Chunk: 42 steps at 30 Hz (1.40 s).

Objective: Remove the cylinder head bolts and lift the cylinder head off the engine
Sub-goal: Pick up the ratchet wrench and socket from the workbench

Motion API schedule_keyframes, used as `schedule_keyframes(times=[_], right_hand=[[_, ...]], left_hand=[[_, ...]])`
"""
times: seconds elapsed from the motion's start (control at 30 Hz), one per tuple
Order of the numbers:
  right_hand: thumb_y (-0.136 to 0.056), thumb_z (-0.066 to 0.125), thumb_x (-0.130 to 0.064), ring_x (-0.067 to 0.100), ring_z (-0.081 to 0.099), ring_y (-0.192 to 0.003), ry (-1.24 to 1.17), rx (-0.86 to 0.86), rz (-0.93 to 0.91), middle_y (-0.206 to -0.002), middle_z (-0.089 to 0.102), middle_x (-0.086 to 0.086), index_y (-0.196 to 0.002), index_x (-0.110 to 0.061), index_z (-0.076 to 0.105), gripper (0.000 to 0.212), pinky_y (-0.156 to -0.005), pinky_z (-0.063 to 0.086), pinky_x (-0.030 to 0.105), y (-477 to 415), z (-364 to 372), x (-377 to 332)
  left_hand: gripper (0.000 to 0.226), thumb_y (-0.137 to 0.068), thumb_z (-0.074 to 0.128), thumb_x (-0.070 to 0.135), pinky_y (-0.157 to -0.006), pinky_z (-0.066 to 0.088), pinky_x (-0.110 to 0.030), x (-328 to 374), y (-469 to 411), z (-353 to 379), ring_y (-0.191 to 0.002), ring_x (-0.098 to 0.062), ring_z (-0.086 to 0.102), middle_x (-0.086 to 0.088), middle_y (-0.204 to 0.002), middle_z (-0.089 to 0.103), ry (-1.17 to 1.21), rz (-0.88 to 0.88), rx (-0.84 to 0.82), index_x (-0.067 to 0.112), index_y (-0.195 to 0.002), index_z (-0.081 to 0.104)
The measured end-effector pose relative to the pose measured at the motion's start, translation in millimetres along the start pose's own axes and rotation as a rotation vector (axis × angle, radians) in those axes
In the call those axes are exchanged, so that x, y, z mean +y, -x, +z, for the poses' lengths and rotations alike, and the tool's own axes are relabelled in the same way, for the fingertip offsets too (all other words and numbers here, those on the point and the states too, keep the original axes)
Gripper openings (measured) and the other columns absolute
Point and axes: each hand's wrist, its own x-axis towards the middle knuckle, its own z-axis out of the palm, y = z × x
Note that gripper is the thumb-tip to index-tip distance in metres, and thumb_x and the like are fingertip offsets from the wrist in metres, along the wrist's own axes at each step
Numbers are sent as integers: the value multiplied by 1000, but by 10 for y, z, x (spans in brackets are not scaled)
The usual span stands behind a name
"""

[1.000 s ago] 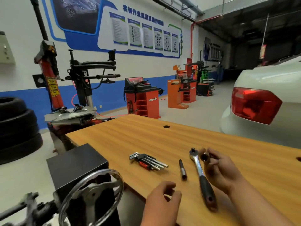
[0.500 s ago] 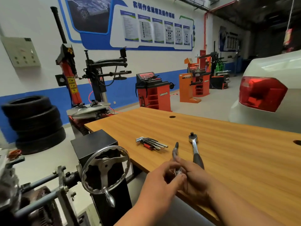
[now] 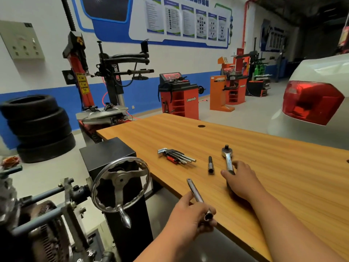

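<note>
Engine (image 3: 28, 229), the task's thing, sits low at 8 o'clock on a stand, only partly in frame; cylinder head and its bolts cannot be made out. Stand's handwheel (image 3: 120, 184) faces the bench edge, presumably for rotating the engine.

Work is at tool assembly, by my reading; no bolt touched yet.

Left hand (image 3: 186, 218), at 6 o'clock, fingers curled around a long chrome extension bar (image 3: 196, 195). Bar tilts up and away toward 11 o'clock, socket end toward the camera, held off the bench just beyond its near edge. Probably kept ready to mate with the wrench.

Right hand (image 3: 239, 181), at 4 o'clock of centre, lies over the handle of the ratchet wrench (image 3: 227, 157) flat on the wooden bench (image 3: 283, 167). Fingers wrapped about the handle; wrench not lifted. Drive head points away toward 12 o'clock, square drive up, easy to plug into.

Just beside the wrench, at its 9 o'clock, a short dark socket piece (image 3: 210, 165) lies loose. Further toward 9 o'clock, a set of hex keys (image 3: 176, 156), fanned, untouched.

Beyond: tyre stack (image 3: 37, 127) at 9 o'clock, white car (image 3: 317, 87) at 2 o'clock.
</note>
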Motion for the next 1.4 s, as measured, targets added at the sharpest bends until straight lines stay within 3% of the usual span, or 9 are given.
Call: schedule_keyframes(times=[0.2,0.43,0.63,0.77,0.97,1.13,1.27,1.33,1.4], right_hand=[[-85,60,-44,24,44,-125,-81,-20,32,-141,44,3,-139,-23,40,61,-102,39,42,-36,17,-3],[-86,56,-41,22,49,-119,-106,16,52,-135,50,0,-135,-23,45,53,-96,41,37,-37,18,4],[-84,55,-39,21,54,-108,-130,69,49,-122,57,0,-124,-25,54,42,-95,44,40,-64,84,28],[-82,54,-41,20,60,-98,-160,85,40,-110,61,-3,-117,-31,56,37,-92,45,41,-67,105,32],[-84,49,-25,17,56,-102,-210,117,30,-111,62,-5,-110,-33,59,29,-92,45,39,-69,109,56],[-82,53,-28,22,61,-99,-242,70,51,-107,67,0,-118,-29,57,36,-91,47,42,-44,67,30],[-81,58,-31,25,68,-65,-352,1,86,-74,71,3,-122,-30,49,43,-77,55,46,23,20,16],[-80,65,-34,19,67,-57,-341,-25,102,-85,69,1,-130,-28,45,54,-71,57,43,47,-26,4],[-75,69,-41,17,66,-69,-159,-50,103,-95,64,-3,-138,-26,36,72,-70,55,37,64,-97,-43]], left_hand=[[72,-82,63,22,-65,56,-24,72,-405,138,-79,-8,68,3,-93,68,-603,118,117,29,-145,29],[31,-96,40,30,-66,43,-32,236,-1071,219,-91,-24,62,-6,-106,63,-1456,410,394,18,-124,45],[40,-98,39,26,-76,46,-36,225,-1459,236,-115,-27,50,-9,-130,48,-1744,350,491,14,-136,36],[43,-97,41,24,-73,40,-37,323,-1574,403,-117,-31,42,-11,-133,41,-1960,538,424,11,-138,34],[23,-99,40,23,-72,41,-36,501,-1787,811,-80,-24,52,-5,-88,52,-1900,248,154,12,-109,58],[23,-96,46,13,-77,43,-36,584,-1712,795,-88,-25,50,-9,-114,56,-1857,152,84,9,-116,54],[29,-99,39,24,-67,53,-34,767,-1329,501,-81,-25,62,-14,-99,63,-1172,146,118,7,-111,60],[32,-96,45,36,-50,45,-27,779,-954,173,-53,-16,55,-5,-70,59,-641,113,85,10,-90,62],[33,-94,49,40,-48,41,-26,694,-523,-204,-49,-14,52,-2,-67,58,-429,85,8,11,-87,63]])
